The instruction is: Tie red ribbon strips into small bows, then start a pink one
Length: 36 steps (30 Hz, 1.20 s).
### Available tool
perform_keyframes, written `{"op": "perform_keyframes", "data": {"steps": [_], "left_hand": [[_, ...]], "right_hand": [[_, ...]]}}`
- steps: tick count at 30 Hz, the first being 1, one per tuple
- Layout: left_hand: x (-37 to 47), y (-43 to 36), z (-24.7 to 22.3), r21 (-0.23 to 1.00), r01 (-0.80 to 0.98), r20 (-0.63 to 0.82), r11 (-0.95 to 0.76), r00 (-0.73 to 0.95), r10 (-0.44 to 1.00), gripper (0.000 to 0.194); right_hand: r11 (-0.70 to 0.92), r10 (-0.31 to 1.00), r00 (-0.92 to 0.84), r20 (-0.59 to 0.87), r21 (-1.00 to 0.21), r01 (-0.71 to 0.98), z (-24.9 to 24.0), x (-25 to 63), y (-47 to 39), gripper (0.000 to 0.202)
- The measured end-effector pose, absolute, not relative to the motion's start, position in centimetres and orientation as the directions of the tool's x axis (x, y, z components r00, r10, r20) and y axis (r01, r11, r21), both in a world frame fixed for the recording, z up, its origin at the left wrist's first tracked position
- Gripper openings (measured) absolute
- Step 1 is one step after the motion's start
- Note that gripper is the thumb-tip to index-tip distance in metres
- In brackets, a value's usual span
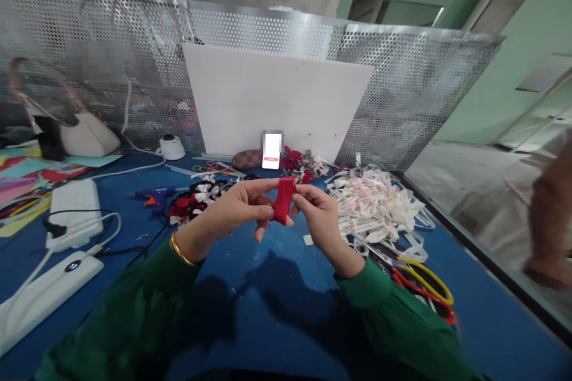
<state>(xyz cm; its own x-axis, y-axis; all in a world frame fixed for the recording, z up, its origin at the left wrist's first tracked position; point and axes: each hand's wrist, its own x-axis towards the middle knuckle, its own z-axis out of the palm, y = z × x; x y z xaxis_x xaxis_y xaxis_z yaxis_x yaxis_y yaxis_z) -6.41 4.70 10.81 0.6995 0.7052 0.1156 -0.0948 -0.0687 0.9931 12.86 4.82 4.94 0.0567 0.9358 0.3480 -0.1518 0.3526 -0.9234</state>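
A red ribbon (282, 201) is held up between my two hands, over the middle of the blue tabletop (286, 297). My left hand (243, 207) pinches its left side between thumb and fingers. On the other side, the thumb and fingers of my right hand (315, 205) grip its right edge, where a short red end sticks up. The ribbon looks folded into a wide band. My fingers hide part of it. Behind my left hand lies a pile of red, black and white ribbon bows (196, 199).
White ribbon strips (378, 202) are heaped at the right, with scissors (424, 286) in front. A glue gun (156, 195), power bank (67, 280) and power strip (75, 208) lie left. A phone (271, 149) leans on a white board (277, 101). Another person's arm (552, 214) shows at far right.
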Motion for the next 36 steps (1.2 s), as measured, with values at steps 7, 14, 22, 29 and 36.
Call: {"op": "perform_keyframes", "data": {"steps": [7, 14, 22, 29, 36], "left_hand": [[-6.1, 5.2, 10.3, 0.975, -0.214, 0.17, -0.052, 0.582, 0.795, 0.066], [-6.0, 5.4, 10.4, 0.965, -0.258, 0.186, -0.056, 0.513, 0.838, 0.063], [-5.8, 5.7, 10.4, 0.963, -0.211, 0.246, -0.169, 0.424, 0.872, 0.066], [-5.7, 5.8, 10.2, 0.948, 0.009, 0.288, -0.318, 0.403, 0.869, 0.067], [-5.4, 5.5, 9.5, 0.904, 0.146, 0.286, -0.403, 0.495, 0.82, 0.059]], "right_hand": [[0.358, 0.934, 0.033, 0.357, -0.932, -0.056, 5.1, 11.9, 3.7, 0.014], [0.35, 0.937, 0.036, 0.349, -0.935, -0.054, 5.6, 11.5, 3.1, 0.018], [0.348, 0.938, 0.017, 0.347, -0.936, -0.053, 5.8, 11.2, 2.0, 0.016], [0.291, 0.956, -0.008, 0.293, -0.952, -0.092, 7.0, 11.1, 0.8, 0.02], [0.29, 0.956, -0.014, 0.292, -0.954, -0.076, 7.9, 12.7, 1.4, 0.02]]}}
